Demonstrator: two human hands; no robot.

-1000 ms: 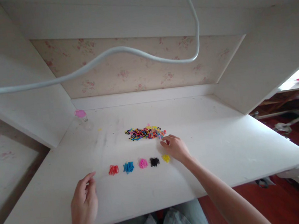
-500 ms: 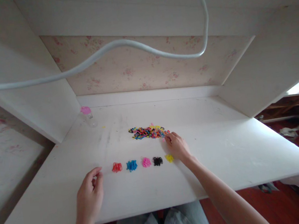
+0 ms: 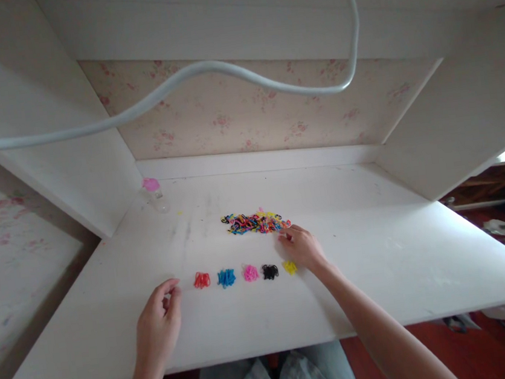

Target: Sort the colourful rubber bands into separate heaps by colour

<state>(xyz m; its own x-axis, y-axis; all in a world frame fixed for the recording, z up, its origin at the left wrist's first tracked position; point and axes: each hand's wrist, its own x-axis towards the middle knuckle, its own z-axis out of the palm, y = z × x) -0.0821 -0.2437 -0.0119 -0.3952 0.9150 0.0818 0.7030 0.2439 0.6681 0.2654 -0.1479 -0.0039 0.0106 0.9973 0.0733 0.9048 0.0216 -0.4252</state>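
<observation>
A heap of small mixed-colour rubber bands [image 3: 256, 222] lies in the middle of the white desk. My right hand [image 3: 302, 246] is at its right end, fingers pinched close to the desk; what is between the fingertips is too small to make out. Nearer me runs a row of sorted piles: red bands [image 3: 201, 280], blue bands [image 3: 227, 278], pink bands [image 3: 250, 272], black bands [image 3: 270, 271] and yellow bands [image 3: 290, 267]. Left of the red pile, my left hand [image 3: 158, 322] rests with loosely curled fingers, thumb and forefinger apart, holding nothing.
A clear bottle with a pink top [image 3: 155, 194] lies at the back left corner of the desk [image 3: 379, 260]. One yellow band [image 3: 179, 213] sits near it. A white cable [image 3: 202, 67] crosses above, and side panels bound the desk.
The whole view has shifted slightly, so everything appears a little further right. Both hands keep nearly the same places relative to the bands, and the piles look unchanged.
</observation>
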